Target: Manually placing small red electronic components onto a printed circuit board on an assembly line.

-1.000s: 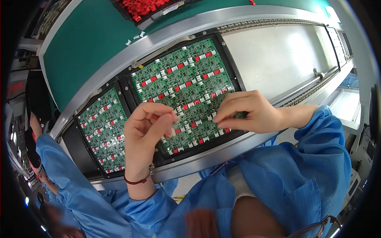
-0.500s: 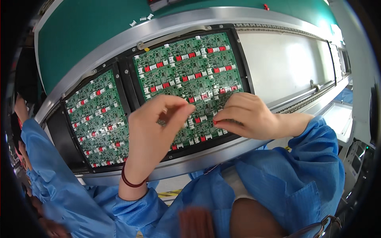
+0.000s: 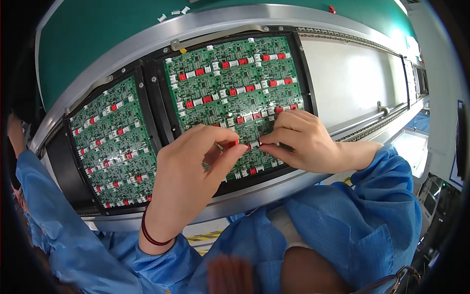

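Observation:
My left hand (image 3: 191, 169), a dark band at its wrist, pinches a small red connector (image 3: 236, 143) between thumb and forefinger. Close to its right, the fingertips of my right hand (image 3: 304, 142) are closed on another red connector (image 3: 261, 143), mostly hidden by the fingers. Both hands hover over or touch the lower part of a green circuit board panel (image 3: 227, 73) in a black frame; exact contact cannot be told. Rows of red and white connectors stand on this panel.
A second framed circuit board panel (image 3: 110, 139) lies to the left. Metal rails (image 3: 112, 59) border the line, with a chain (image 3: 352, 40) at the right. Loose white connectors (image 3: 176, 12) and a red piece (image 3: 332, 9) lie on the green surface beyond. Another person's blue sleeve (image 3: 54, 206) is at left.
My right hand has moved slightly left and up, closer to my left fingertips. The red connector in my left fingers now shows. The panels sit slightly differently in view.

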Available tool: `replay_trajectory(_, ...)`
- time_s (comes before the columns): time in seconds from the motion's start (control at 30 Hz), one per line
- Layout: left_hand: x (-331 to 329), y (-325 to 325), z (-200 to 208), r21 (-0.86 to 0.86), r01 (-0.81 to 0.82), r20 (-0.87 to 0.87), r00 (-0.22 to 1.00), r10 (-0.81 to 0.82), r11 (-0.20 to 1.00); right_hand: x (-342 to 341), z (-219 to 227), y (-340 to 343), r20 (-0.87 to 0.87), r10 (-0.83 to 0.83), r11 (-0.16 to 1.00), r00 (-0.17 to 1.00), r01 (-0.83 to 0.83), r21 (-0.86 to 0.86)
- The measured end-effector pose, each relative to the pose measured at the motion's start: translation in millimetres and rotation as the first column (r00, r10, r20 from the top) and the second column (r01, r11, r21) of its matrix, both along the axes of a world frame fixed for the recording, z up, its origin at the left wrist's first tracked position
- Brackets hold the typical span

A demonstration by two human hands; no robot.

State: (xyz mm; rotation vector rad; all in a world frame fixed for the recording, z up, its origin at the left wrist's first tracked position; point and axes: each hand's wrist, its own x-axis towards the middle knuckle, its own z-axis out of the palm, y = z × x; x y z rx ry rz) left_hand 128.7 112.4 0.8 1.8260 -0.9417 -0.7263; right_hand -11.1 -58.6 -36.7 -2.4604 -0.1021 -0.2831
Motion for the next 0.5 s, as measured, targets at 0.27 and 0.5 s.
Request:
replay_trajectory(0.27,3.1,3.1,9.9,0.177,0.164,0.1,0.978,-0.184,0.97,2.7,15.0,-13.7,0.08,-0.089,0.996,0.993,0.086,0.036)
replay_trajectory(0.5,-4.7,16.0,13.7,0.346,0.274,0.096,0.941,-0.325,0.897,1.2,11.2,-20.7,0.148,-0.096,0.986,0.984,0.074,0.148)
